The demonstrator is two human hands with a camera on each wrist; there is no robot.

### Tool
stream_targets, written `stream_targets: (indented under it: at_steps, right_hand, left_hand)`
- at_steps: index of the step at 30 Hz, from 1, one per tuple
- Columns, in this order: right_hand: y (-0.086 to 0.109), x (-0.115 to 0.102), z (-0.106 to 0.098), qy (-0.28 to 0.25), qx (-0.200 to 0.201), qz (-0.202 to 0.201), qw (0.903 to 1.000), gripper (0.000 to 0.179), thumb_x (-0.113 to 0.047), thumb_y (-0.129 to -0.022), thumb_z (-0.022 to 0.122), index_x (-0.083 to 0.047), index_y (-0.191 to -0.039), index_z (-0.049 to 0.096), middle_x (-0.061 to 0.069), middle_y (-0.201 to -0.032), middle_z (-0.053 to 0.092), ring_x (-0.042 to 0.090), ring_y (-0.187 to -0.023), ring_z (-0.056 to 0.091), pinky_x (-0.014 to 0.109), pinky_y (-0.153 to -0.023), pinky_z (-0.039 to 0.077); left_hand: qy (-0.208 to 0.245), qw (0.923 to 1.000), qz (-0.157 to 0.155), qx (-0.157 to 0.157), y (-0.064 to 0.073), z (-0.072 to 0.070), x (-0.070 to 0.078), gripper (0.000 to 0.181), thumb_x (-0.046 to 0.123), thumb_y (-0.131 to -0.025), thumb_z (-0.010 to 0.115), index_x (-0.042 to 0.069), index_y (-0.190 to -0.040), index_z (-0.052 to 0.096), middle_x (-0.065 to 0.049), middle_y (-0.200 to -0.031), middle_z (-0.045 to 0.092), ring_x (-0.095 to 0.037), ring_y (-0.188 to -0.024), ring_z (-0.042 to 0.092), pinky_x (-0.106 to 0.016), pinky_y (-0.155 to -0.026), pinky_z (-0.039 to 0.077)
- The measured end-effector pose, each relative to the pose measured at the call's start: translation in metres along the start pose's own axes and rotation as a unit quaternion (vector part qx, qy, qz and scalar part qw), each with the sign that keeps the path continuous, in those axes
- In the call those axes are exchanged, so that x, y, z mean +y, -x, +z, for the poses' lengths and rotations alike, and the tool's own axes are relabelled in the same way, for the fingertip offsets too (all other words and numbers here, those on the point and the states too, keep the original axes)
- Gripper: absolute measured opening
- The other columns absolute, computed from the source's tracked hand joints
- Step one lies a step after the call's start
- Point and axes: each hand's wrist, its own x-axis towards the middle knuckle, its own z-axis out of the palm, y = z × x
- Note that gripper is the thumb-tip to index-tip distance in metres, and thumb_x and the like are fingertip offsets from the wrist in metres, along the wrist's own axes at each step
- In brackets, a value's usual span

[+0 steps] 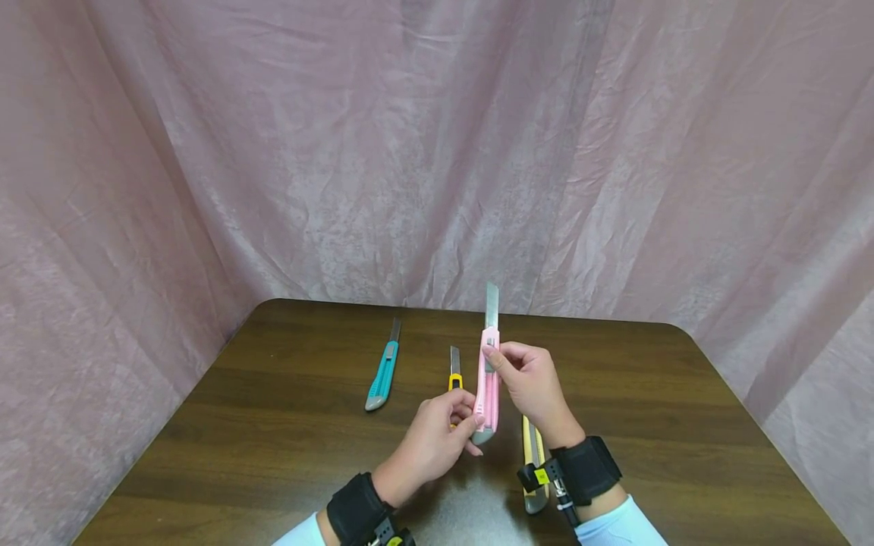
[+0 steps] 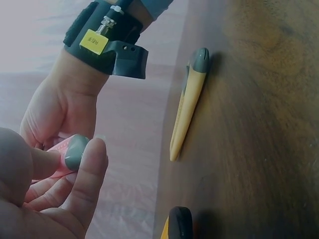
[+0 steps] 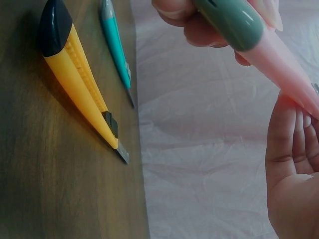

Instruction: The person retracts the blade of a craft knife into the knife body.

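Observation:
A pink utility knife (image 1: 488,387) with a grey end cap is held up above the table, its long blade (image 1: 492,303) extended and pointing away. My left hand (image 1: 432,434) pinches the knife near its grey end. Higher up, my right hand (image 1: 536,381) grips the body, its thumb on the slider. In the left wrist view the grey cap (image 2: 76,152) sits between left thumb and fingers. The right wrist view shows the pink body (image 3: 279,62) running between both hands. A yellow utility knife (image 3: 79,89) lies under the left hand, partly hidden in the head view, its blade partly out.
On the brown wooden table (image 1: 273,409) a teal utility knife (image 1: 384,374) lies to the left with its blade out. A pale yellow utility knife (image 1: 533,455) lies beneath the right wrist, partly covered by it. Pink curtain (image 1: 423,167) hangs behind the table and at its sides.

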Motion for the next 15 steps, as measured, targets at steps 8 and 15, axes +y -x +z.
stream_targets:
  at_steps: [8, 15]
  right_hand:
    - [0.001, -0.004, -0.001, -0.019, -0.008, -0.010, 0.9997, 0.009, -0.020, -0.091, 0.066, -0.012, -0.092, 0.072, 0.007, -0.065, 0.052, 0.018, -0.057, 0.043, 0.022, -0.040, 0.035]
    - [0.005, -0.027, 0.000, -0.044, -0.023, -0.028, 0.9984, 0.008, -0.007, -0.090, 0.065, -0.001, -0.093, 0.069, 0.012, -0.070, 0.058, 0.018, -0.059, 0.045, 0.021, -0.043, 0.037]
  left_hand:
    - [-0.009, 1.0000, 0.000, 0.000, 0.000, 0.000, 0.002, 0.014, 0.001, -0.091, 0.061, 0.006, -0.104, 0.058, -0.002, -0.080, 0.060, -0.018, -0.062, 0.062, -0.040, -0.054, 0.057]
    - [-0.007, 1.0000, 0.001, 0.003, 0.000, 0.000, 0.001, 0.015, -0.001, -0.091, 0.061, 0.006, -0.104, 0.058, -0.003, -0.081, 0.060, -0.020, -0.065, 0.062, -0.040, -0.055, 0.057]
